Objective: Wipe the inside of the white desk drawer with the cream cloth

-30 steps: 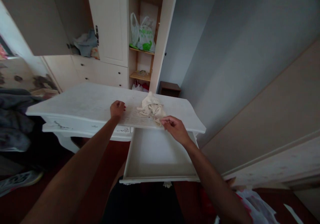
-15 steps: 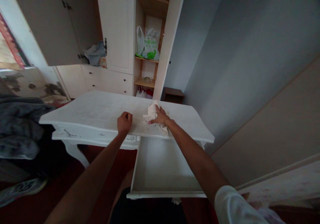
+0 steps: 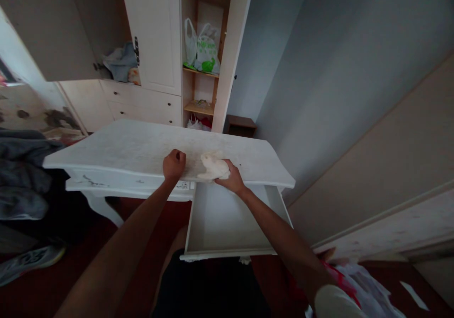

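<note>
My right hand grips a crumpled whitish cloth against the top of a white desk, close to its front edge. To the left of the cloth, my left hand rests on the desktop, curled into a fist; whether anything is inside it is hidden. Dull smudges mark the desktop around both hands. Below my right forearm, a drawer of the desk is pulled out toward me, its pale floor bare where it shows.
Behind the desk stands a white wardrobe with open doors and a plastic bag on a shelf. Grey clothing is heaped at the left, above a shoe. Plastic bags lie on the floor at right.
My right hand has drawn the cloth toward the desk's front edge and slightly left, bunching it up. My left fist stays in place on the desktop. The view has shifted a little.
</note>
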The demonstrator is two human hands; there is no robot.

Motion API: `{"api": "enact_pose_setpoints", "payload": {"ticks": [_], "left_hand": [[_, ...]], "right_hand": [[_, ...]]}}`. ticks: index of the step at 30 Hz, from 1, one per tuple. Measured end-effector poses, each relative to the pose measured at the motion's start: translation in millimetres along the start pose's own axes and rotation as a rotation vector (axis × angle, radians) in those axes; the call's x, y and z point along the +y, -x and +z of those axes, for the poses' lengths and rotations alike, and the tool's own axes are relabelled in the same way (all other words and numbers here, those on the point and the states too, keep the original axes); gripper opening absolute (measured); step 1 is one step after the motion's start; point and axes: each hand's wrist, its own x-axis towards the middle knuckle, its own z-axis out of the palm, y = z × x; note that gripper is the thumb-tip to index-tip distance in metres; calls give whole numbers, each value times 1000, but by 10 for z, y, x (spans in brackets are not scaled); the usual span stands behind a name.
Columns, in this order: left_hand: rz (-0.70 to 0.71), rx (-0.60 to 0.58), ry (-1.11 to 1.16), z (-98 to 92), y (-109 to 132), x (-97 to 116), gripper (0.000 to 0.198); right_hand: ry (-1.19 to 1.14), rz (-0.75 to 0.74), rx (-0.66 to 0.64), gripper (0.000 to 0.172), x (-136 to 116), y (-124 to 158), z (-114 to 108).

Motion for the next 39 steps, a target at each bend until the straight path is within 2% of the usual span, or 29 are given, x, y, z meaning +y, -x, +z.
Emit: {"api": "enact_pose_setpoints", "payload": {"ticks": [4,8,12,16,20,26,30,33,39], "left_hand": [[-25,56,26,-12,68,-32,19],[23,32,-72,-12,191,-31,24],[208,-80,-223,13,365,38,23],[294,-96,-285,70,563,66,35],[317,-36,-251,150,698,22,40],[371,-23,-174,163,773,-84,46],[444,-14,-126,152,793,-183,47],[478,24,-112,183,798,-241,47],[496,65,-104,250,792,-287,44]], "right_hand": [[-218,44,-1,65,29,618,-244],[-187,163,-49,63,279,1082,-589],[115,318,-159,54,576,1293,-932],[566,576,-41,54,708,1265,-1030],[792,638,36,61,721,1047,-813],[812,743,205,50,677,646,-184],[793,712,287,50,598,526,219],[784,670,267,50,538,501,426],[775,595,130,46,371,465,688]]}}
